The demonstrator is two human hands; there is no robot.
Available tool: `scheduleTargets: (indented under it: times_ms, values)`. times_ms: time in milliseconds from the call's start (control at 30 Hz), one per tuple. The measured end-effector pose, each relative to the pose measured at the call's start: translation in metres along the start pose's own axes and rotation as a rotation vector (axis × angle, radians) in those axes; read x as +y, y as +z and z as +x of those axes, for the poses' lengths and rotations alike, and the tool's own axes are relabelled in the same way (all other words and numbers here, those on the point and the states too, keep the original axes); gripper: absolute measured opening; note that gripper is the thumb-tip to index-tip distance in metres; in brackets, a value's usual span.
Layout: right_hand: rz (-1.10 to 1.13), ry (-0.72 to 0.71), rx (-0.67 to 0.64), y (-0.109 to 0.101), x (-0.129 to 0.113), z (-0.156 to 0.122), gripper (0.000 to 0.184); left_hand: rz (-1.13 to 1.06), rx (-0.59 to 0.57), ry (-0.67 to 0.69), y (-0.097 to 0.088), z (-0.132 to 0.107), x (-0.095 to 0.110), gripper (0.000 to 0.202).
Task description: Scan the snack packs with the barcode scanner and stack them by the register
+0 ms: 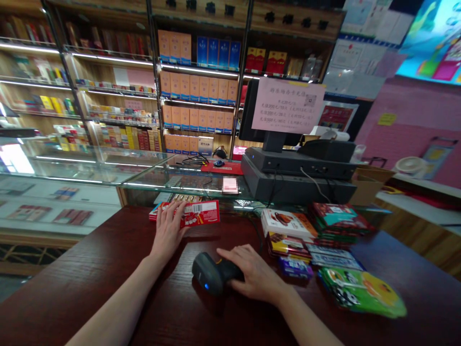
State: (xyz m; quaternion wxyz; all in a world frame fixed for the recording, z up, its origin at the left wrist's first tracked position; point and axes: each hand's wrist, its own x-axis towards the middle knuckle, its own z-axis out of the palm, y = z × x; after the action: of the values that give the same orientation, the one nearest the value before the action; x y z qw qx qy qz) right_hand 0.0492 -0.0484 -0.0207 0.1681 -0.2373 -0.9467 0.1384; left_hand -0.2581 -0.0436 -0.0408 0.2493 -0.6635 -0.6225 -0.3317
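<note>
My left hand [171, 226] grips a flat red packet [209, 212] at its left part, fingers over the top. A white barcode label faces up on the packet's right half. More red and blue packaging [154, 211] shows left of the fingers, partly hidden. My right hand [254, 269] is wrapped around the handle of a black barcode scanner [209, 274], just above or on the dark wooden counter [173, 307]. A blue light glows on the scanner, whose head points left.
Right of my hands lie white boxes [284, 223], yellow-brown chocolate packs [288, 246], a purple pack [295, 267], a green pouch [363, 290] and a stack of dark red packs [338, 218]. Behind stand a cash register [298, 180], a glass display counter [169, 180] and stocked shelves [200, 103].
</note>
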Motion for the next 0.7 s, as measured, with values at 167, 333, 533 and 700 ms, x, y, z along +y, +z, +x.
scheduleTargets:
  times_ms: [167, 333, 533, 700]
  values:
    - [0.059, 0.014, 0.101, -0.005, 0.002, -0.002, 0.067, -0.003, 0.000, -0.011, -0.001, 0.000, -0.001, 0.076]
    - [0.111, 0.032, 0.230, -0.008, 0.006, -0.004, 0.070, 0.005, -0.002, -0.003, 0.000, -0.001, -0.002, 0.075]
    - [0.132, 0.052, 0.289, -0.008, 0.011, -0.004, 0.080, 0.019, 0.019, -0.005, 0.002, -0.001, -0.002, 0.075]
    - [0.112, 0.046, 0.286, -0.006, 0.012, -0.003, 0.084, -0.014, 0.010, -0.007, 0.000, 0.000, -0.001, 0.076]
